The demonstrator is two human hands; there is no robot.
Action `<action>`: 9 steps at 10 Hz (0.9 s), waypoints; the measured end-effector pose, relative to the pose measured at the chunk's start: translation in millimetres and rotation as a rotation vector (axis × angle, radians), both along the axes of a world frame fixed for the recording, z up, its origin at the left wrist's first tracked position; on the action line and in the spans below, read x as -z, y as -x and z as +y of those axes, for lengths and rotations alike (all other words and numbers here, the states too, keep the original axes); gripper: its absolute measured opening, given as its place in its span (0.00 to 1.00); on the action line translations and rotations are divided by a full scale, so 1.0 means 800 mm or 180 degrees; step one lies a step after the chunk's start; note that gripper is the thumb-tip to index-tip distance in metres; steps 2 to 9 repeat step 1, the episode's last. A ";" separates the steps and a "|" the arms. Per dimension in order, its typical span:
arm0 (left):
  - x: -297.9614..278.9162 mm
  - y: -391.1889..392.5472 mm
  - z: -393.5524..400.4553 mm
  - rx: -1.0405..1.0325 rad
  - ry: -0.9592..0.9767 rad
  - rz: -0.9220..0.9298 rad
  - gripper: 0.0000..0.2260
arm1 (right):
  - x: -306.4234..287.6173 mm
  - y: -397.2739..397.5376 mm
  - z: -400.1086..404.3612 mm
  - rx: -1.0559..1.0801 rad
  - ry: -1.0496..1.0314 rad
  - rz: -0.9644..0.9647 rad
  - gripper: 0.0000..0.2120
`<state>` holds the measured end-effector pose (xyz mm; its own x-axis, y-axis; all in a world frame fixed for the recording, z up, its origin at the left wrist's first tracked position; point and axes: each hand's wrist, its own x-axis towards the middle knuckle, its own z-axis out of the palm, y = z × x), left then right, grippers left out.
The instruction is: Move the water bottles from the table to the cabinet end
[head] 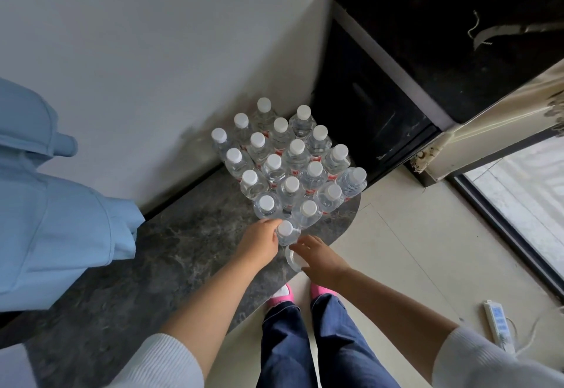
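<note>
Several clear water bottles with white caps stand packed together at the rounded end of a dark marble top, against the wall. At the near edge of the group, my left hand grips one water bottle from its left side. My right hand is just right of that bottle, fingers apart, with the fingertips touching clear plastic below the cap. I cannot tell whether that plastic is the same bottle's lower part or a second bottle.
A light blue garment lies on the marble top at the left. A black cabinet stands behind the bottles to the right. On the pale floor lie a power strip and my pink shoes.
</note>
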<state>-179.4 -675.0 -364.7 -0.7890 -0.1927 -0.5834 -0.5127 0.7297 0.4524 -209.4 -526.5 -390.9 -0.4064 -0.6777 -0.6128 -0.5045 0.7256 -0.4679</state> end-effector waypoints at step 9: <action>0.000 -0.001 0.015 0.0205 0.0424 0.0323 0.18 | -0.013 -0.001 0.013 0.0362 0.0174 0.0067 0.27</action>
